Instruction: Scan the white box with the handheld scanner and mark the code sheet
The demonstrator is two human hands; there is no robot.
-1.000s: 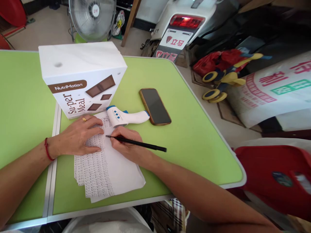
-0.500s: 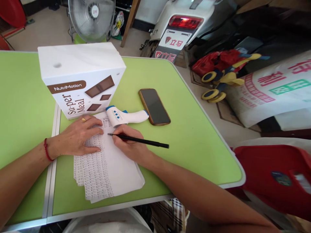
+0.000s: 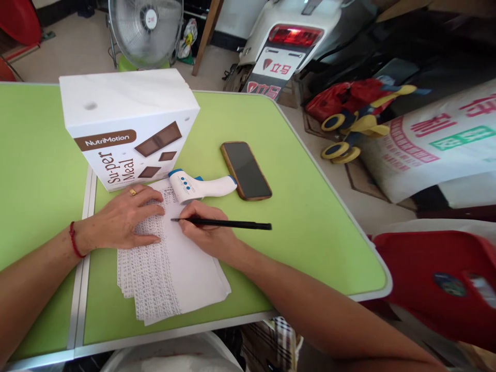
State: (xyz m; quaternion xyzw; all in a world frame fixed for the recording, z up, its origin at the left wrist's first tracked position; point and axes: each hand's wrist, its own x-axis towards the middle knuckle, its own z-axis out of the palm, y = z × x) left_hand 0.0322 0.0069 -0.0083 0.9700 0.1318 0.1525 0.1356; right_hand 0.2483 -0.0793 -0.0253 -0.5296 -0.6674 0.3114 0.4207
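A small stack of paper sheets [image 3: 194, 276] lies on the green folding table [image 3: 310, 227], its left part covered in rows of handwriting and its right part blank. My left hand [image 3: 126, 217] rests on the written side with fingers spread, a ring on one finger. In my right hand [image 3: 207, 227] is a black pen [image 3: 236, 224], gripped near its tip, which points at the paper just right of the written rows. Beyond that hand a white and blue infrared thermometer [image 3: 201, 187] lies on its side, over the sheets' top edge.
Behind my left hand stands a white NutriMotion box [image 3: 132, 103]. A phone [image 3: 247, 170] lies right of the thermometer. Past the table are a fan [image 3: 147, 31], a white scooter [image 3: 294, 36], a printed sack [image 3: 437, 139] and a red chair [image 3: 434, 279].
The pen has swung a little, its back end now higher and its tip slightly lower on the page. My left hand stays in place.
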